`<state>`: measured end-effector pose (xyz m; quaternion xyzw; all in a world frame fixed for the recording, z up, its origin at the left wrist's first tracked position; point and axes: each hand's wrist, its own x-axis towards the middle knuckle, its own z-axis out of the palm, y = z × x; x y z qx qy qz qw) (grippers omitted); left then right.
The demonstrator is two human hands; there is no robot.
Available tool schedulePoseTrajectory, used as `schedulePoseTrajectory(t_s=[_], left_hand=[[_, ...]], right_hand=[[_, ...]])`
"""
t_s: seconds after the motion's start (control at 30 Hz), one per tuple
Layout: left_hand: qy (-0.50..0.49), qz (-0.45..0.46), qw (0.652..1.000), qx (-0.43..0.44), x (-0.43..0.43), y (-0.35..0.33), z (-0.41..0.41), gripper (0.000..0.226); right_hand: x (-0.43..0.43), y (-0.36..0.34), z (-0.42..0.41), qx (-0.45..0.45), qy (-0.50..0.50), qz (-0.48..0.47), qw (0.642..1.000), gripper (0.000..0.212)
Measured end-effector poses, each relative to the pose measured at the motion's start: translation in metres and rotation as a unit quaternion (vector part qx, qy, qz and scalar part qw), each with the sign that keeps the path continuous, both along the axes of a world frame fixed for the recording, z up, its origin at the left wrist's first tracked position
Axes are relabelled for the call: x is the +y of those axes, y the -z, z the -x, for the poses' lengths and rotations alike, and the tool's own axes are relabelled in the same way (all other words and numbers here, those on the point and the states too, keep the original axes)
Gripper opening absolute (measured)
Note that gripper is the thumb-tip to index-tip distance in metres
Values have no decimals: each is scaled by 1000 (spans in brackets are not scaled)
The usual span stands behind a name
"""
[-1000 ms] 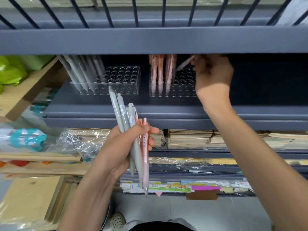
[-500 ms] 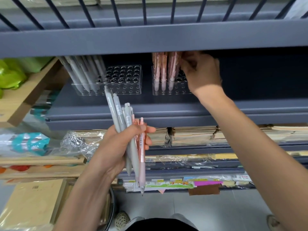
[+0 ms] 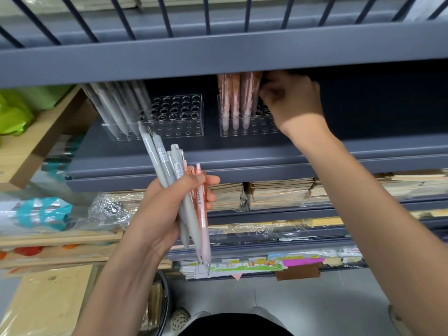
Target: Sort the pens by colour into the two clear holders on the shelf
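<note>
While left fingers (image 3: 211,198) clasp pen bundle (image 3: 169,172), right fingers (image 3: 269,93) meet pink pens (image 3: 236,103), grip unclear

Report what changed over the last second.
The right hand moved left and lowered its slanted pink pen in among the pink pens in the right holder; whether it still pinches it is unclear. The left hand holds the same mixed bundle; grey pens unchanged.

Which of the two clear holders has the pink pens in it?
The right holder, at the right hand, holds pink pens; the left holder holds grey pens.
</note>
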<state>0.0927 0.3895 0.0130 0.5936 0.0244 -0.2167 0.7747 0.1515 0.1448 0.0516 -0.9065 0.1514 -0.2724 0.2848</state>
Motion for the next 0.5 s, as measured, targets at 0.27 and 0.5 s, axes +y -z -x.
schedulePoseTrajectory(t_s=[0.27, 0.5], left_hand=[[-41, 6, 999, -11, -5, -4, 3, 3], [-51, -8, 998, -42, -24, -3, 10, 25]], right_hand=[[56, 22, 127, 46, -123, -332, 934, 23], [91, 37, 166, 147, -181, -422, 876, 22]])
